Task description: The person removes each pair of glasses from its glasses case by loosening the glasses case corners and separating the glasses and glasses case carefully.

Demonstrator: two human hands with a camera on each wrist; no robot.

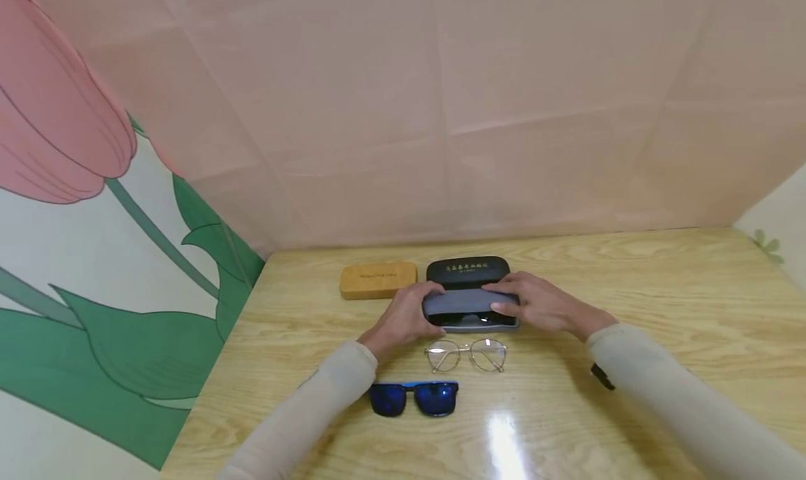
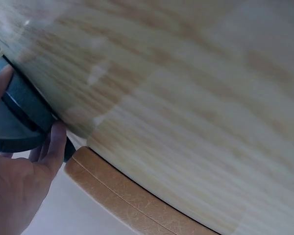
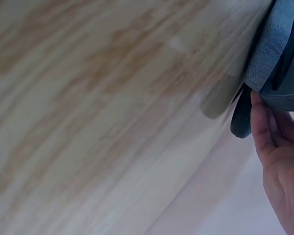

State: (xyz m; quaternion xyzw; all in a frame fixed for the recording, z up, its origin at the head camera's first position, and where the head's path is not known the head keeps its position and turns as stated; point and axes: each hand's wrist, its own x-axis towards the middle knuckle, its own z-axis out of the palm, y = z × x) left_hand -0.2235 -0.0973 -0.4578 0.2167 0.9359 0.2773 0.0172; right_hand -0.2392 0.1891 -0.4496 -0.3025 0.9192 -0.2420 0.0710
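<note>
A grey-blue glasses case (image 1: 462, 300) stands partly open on the table, its lid raised and dark sunglasses (image 1: 469, 319) lying inside. My left hand (image 1: 406, 315) grips the left end, thumb at the lower front and fingers at the lid's back edge. At the other end, my right hand (image 1: 538, 301) holds the lid, with the thumb in front and fingers behind. In the left wrist view, thumb and fingers span the side of the case (image 2: 32, 105). The right wrist view shows the right fingers (image 3: 262, 122) behind the case; its thumb is hidden.
Behind the case lies a closed black glasses case (image 1: 467, 271) with gold lettering. A tan case (image 1: 378, 280) is to its left. Thin-framed eyeglasses (image 1: 466, 355) and blue-lensed sunglasses (image 1: 413, 399) lie in front. A pink-covered wall (image 1: 441, 151) borders the table's far edge.
</note>
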